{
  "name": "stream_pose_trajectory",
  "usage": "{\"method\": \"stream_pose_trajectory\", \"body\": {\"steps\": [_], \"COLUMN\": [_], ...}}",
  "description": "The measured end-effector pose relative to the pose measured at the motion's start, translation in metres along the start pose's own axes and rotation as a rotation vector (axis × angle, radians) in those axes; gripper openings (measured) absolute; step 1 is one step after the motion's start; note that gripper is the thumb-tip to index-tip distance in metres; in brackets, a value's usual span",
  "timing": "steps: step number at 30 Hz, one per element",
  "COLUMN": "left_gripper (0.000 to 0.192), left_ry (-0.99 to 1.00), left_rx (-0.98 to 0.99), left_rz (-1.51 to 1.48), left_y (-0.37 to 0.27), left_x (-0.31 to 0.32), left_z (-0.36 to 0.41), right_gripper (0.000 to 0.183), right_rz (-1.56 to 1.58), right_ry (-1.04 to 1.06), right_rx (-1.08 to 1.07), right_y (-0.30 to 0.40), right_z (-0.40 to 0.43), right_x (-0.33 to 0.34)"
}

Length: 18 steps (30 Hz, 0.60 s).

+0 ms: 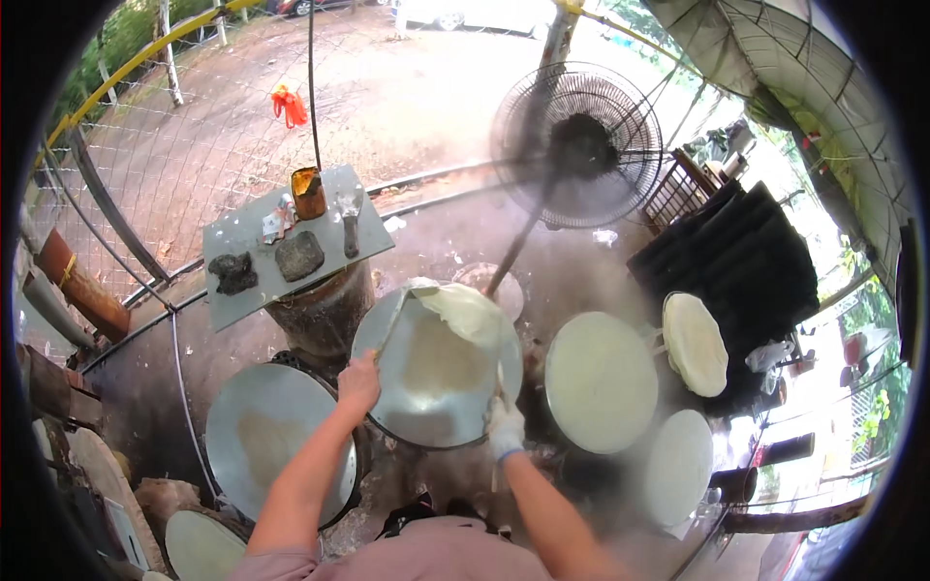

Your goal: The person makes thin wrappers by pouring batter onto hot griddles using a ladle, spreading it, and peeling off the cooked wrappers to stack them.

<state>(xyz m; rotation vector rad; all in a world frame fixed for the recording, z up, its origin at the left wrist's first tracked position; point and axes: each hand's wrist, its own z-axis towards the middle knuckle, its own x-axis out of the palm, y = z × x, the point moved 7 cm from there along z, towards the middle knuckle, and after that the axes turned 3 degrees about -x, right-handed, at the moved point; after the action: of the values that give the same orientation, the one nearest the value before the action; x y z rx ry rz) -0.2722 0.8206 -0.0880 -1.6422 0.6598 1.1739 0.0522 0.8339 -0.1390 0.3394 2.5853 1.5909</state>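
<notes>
A round metal griddle (pixel 443 363) lies before me, with a browned patch in its middle. At its far edge a pale, folded sheet of dough or batter (pixel 465 311) is gathered. My left hand (pixel 360 385), bare, grips a long thin tool (pixel 394 319) that reaches over the griddle's left side to the sheet. My right hand (pixel 505 428) wears a white glove and is closed on a thin-handled tool (pixel 500 379) at the griddle's right side. The tip of that tool is not clear. Left of this griddle is a second round griddle (pixel 290 428), also browned in the middle.
Round pale sheets (pixel 601 381) lie at the right, near a black corrugated cover (pixel 734 254). A caged fan (pixel 577 145) stands beyond the griddle. On a grey board (pixel 240 225) are a rusty can (pixel 309 194), a scraper (pixel 351 225) and dark lumps (pixel 299 256). Steam drifts at right.
</notes>
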Motion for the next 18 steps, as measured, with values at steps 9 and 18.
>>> {"method": "stream_pose_trajectory", "body": {"steps": [9,18], "left_gripper": [0.063,0.062], "left_ry": [-0.16,-0.119], "left_rx": [0.022,-0.035], "left_rz": [0.13,0.011], "left_y": [0.044,0.09], "left_x": [-0.035,-0.053], "left_z": [-0.032,-0.098], "right_gripper": [0.036,0.037], "right_rz": [-0.101,-0.208], "right_ry": [0.188,0.371], "right_rx": [0.109,0.149], "right_y": [0.01,0.023], "right_z": [0.023,0.014], "right_x": [0.016,0.026]}}
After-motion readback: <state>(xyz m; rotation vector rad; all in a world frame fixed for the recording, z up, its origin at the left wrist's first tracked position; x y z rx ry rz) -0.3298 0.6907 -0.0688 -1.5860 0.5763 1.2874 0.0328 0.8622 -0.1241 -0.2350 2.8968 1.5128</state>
